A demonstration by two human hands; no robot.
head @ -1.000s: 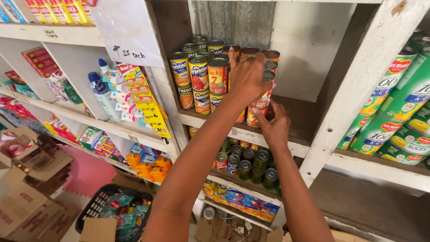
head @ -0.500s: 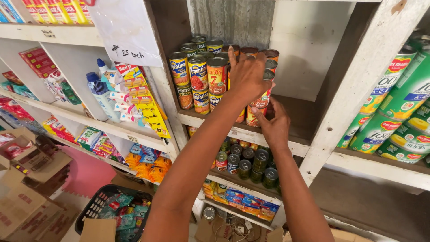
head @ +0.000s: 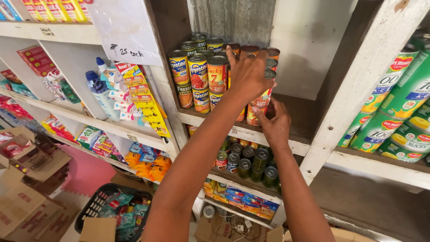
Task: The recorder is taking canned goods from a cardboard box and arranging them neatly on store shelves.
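Note:
Stacked food cans (head: 199, 74) with red, yellow and blue labels fill a white wooden shelf (head: 251, 134). My left hand (head: 247, 74) is raised against the right end of the stack, its fingers wrapped around an upper can (head: 265, 92). Just below and to the right, my right hand (head: 272, 122) touches the base of a lower red-labelled can (head: 253, 115) at the shelf's front edge. The cans under both hands are partly hidden. Smaller dark cans (head: 251, 161) stand on the shelf below my arms.
Large green cans (head: 394, 112) lie stacked in the right bay behind a white post (head: 354, 89). Bottles and hanging sachets (head: 134, 94) crowd the left shelves. A black basket (head: 107, 210) of packets and cardboard boxes (head: 27, 179) sit on the floor.
Both hands stay on the right end of the can stack. The view has shifted very slightly; no can has visibly moved.

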